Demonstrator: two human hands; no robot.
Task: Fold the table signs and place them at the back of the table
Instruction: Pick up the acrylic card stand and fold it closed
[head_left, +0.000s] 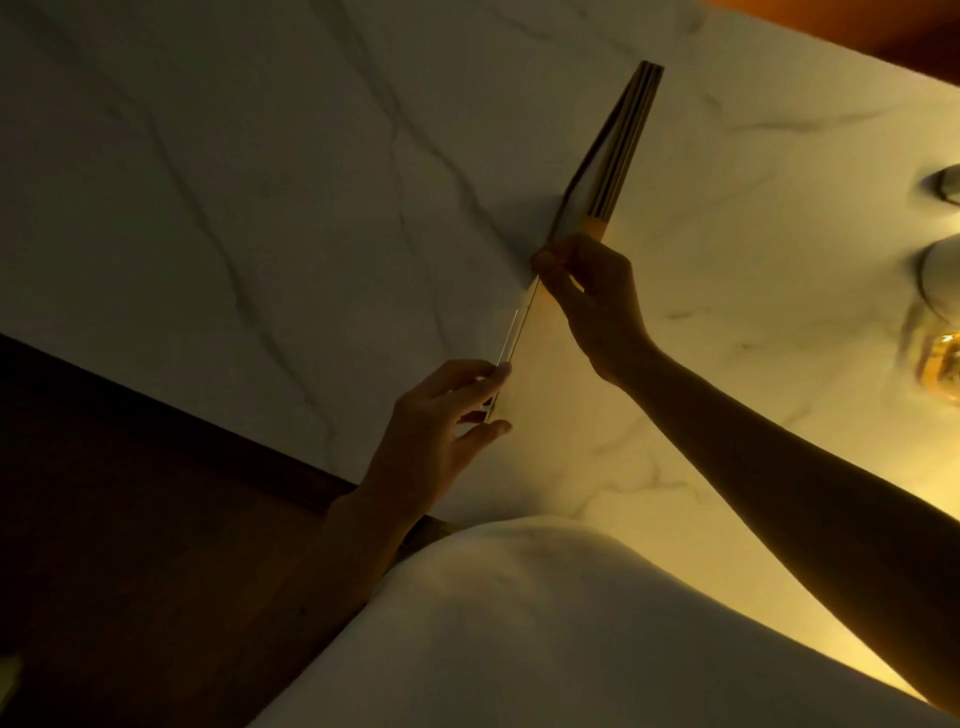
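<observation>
The person wore a plain, smooth white fabric garment (545, 623) that filled the lower part of the view. Both forearms were bare, with no sleeves reaching them. The left hand (441, 431) and right hand (597, 296) were bare too.

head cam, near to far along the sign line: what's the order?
Left hand → clear sign it pinches edge-on → right hand → stack of folded signs lying on the marble table.

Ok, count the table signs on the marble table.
2 that I can tell: one sign pinched edge-on between left hand and right hand; folded sign just beyond. More may be hidden.
</observation>
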